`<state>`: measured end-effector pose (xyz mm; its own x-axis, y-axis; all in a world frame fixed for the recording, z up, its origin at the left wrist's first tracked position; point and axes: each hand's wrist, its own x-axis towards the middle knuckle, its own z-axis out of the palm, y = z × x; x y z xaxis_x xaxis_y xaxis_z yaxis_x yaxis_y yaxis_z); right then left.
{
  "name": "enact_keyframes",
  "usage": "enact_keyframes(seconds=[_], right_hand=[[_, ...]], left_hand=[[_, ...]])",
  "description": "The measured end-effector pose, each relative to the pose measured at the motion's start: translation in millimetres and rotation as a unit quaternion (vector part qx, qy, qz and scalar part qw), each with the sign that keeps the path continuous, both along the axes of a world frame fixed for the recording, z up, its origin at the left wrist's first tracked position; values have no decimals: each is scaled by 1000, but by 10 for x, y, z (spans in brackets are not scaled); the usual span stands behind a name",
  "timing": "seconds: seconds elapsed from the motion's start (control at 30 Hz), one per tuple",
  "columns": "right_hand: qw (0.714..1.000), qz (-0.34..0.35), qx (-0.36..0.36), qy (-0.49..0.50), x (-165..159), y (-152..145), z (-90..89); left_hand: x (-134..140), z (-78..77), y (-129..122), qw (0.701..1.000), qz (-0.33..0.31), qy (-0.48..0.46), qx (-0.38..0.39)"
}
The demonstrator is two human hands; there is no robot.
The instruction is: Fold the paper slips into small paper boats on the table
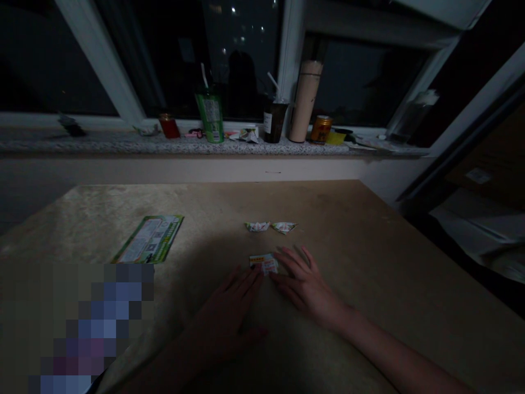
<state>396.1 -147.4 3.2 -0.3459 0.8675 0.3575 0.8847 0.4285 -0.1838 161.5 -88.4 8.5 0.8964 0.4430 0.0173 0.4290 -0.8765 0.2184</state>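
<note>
A small folded piece of printed paper (264, 263) lies on the table between my hands. My left hand (233, 303) rests palm down with its fingers stretched out, the fingertips on the paper's lower left part. From the right, my right hand (301, 282) touches the paper's edge with spread fingers. Neither hand grips anything. Just beyond the paper sit two small folded paper pieces, a left one (257, 226) and a right one (284, 226), with pointed ends and green and white print. My palms and lower arms are in dim light.
A green printed sheet (150, 239) lies on the brown table (336, 219) at the left. A pixelated area covers the lower left. On the windowsill (241, 146) stand a green cup (210, 115), a dark cup with a straw (274, 121), a tall pinkish flask (305, 101) and an orange can (321, 130).
</note>
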Motion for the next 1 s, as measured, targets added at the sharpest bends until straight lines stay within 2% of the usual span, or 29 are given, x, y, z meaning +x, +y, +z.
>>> enact_keyframes(seconds=[0.57, 0.83, 1.0], right_hand=[[999, -22, 22, 27, 10, -15, 30], [999, -12, 38, -6, 3, -23, 8], [999, 8, 41, 4, -15, -23, -26]], left_hand=[[22, 21, 2, 1000, -5, 3, 4], [9, 8, 6, 1000, -11, 9, 11], [-34, -17, 44, 999, 4, -2, 51]])
